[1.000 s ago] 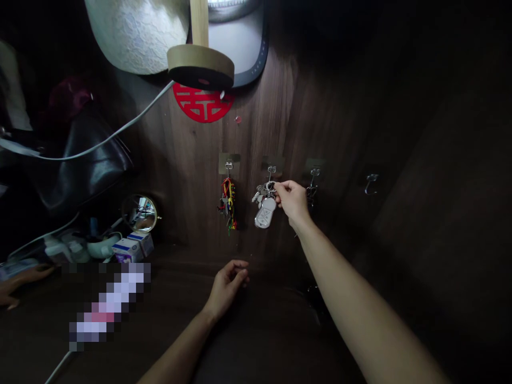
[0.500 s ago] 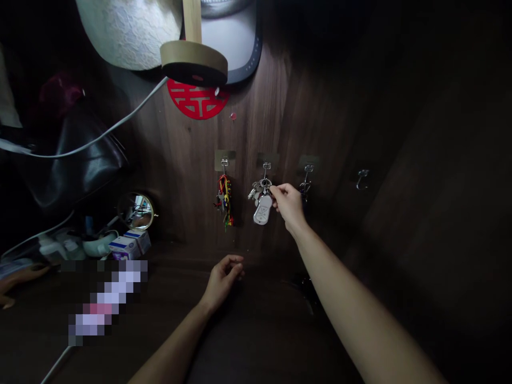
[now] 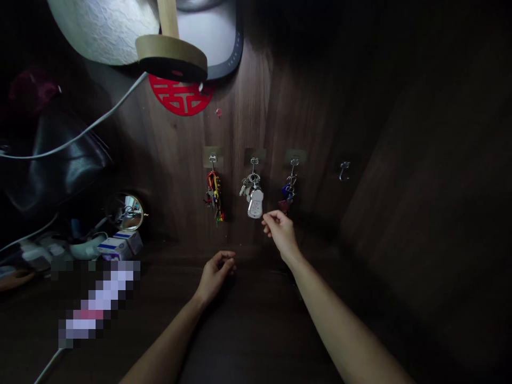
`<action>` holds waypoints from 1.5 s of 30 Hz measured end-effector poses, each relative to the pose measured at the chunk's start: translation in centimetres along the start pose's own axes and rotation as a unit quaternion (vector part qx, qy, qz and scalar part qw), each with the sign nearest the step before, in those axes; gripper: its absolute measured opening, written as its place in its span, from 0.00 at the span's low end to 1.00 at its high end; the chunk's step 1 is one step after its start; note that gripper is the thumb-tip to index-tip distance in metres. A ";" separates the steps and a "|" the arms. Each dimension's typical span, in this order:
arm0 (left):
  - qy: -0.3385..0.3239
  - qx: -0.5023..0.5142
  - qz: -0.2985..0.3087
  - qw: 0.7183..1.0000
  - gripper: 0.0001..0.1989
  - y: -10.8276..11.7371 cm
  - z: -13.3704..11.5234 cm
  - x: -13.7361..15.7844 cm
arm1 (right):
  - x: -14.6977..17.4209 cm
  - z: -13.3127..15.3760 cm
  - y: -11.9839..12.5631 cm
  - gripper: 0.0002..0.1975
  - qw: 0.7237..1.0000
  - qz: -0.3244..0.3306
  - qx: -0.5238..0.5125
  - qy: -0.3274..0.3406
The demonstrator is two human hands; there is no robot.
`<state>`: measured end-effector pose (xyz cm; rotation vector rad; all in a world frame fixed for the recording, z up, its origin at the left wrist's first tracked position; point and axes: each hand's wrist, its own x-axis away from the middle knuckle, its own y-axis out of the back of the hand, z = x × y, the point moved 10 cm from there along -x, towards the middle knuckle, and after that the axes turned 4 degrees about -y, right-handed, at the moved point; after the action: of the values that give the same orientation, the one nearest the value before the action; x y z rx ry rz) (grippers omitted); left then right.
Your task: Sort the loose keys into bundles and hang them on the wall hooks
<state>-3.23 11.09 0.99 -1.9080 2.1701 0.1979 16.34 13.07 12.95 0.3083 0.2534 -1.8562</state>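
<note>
A bunch of keys with a white remote fob (image 3: 255, 205) hangs from the second wall hook (image 3: 254, 161). Just below and right of the fob is my right hand (image 3: 280, 229), fingers loosely bent and nothing in them. Lower down and to the left, my left hand (image 3: 216, 272) rests low over the dark surface, its fingers relaxed, apart and holding nothing. On the first hook hangs a key bunch with a red and yellow braided cord (image 3: 215, 197). The third hook carries keys with blue and dark red tags (image 3: 286, 190), partly behind my right hand.
A bare hook (image 3: 344, 171) is at the right. Above hang two caps (image 3: 208, 37), a lamp-like round head (image 3: 172, 56) with a white cable, and a red paper cutout (image 3: 182, 96). At left are a black bag (image 3: 68, 144), a round mirror (image 3: 127, 212) and small boxes (image 3: 120, 245).
My right hand has let go of the key bunch with the white fob and moved down from it, uncovering the third bunch. The view has shifted slightly right. My left hand keeps its pose.
</note>
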 end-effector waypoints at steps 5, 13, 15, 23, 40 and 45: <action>0.005 -0.016 0.006 1.000 0.17 -0.1 0.1 0.1 | 2.8 -3.7 1.3 0.13 0.999 0.019 0.015 -0.036; -0.003 -0.048 0.028 0.998 0.15 -0.5 0.6 0.2 | 5.9 -9.3 5.3 0.15 0.994 0.025 0.066 -0.078; -0.002 -0.064 0.038 0.997 0.14 -0.7 0.7 0.2 | 6.3 -9.9 6.4 0.15 0.993 0.016 0.072 -0.088; 0.005 -0.126 0.069 0.990 0.14 -1.4 0.2 0.8 | 6.5 -9.7 10.9 0.18 0.994 -0.043 0.080 -0.063; -0.033 -0.286 0.122 0.950 0.15 -2.5 -0.4 1.3 | 6.7 -9.1 12.9 0.12 0.904 -0.061 0.421 0.039; -0.035 -0.310 0.143 0.939 0.14 -3.0 -0.4 1.4 | 7.4 -9.9 11.2 0.17 0.860 -0.018 0.510 0.015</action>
<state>-0.51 9.21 1.14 -1.7906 2.5245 1.0998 25.73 6.26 0.96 1.0563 -0.7551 -1.8758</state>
